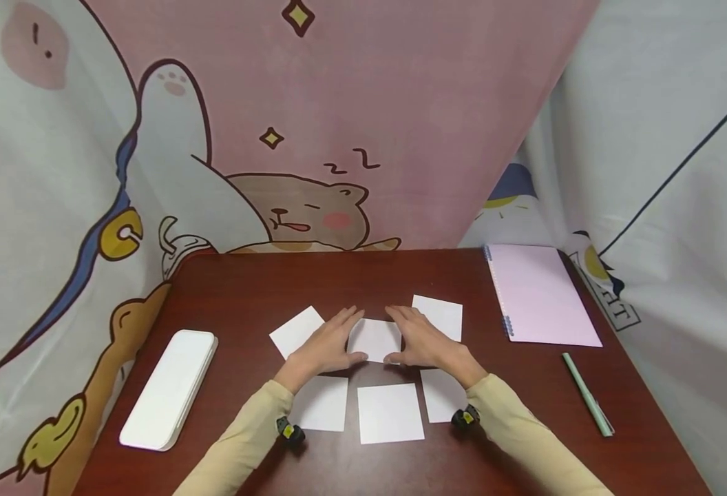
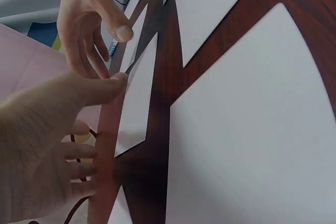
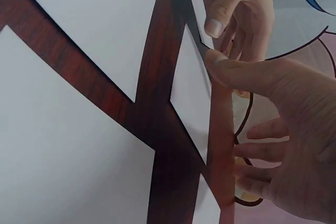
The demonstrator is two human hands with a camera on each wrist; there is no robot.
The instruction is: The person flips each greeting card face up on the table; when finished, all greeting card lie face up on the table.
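In the head view, a white square card [image 1: 374,340] lies at the middle of the back row, between the two hands. My left hand [image 1: 326,346] is at its left side, thumb tip right at the near corner. On the opposite side is my right hand [image 1: 424,342], its thumb close to the other near corner. Both hands have extended, relaxed fingers, as the left wrist view shows with the left hand [image 2: 47,129]. Partly behind the hands are a back-left card [image 1: 297,331] and a back-right card [image 1: 445,315].
Nearer me lie a left card [image 1: 328,406], a middle card [image 1: 391,413] and a right card [image 1: 439,397], the last partly covered by the right arm. A white case [image 1: 168,389] stands left; a pink spiral notebook [image 1: 543,296] and green pen [image 1: 588,395] lie right. Printed cloth [image 1: 425,124] hangs behind.
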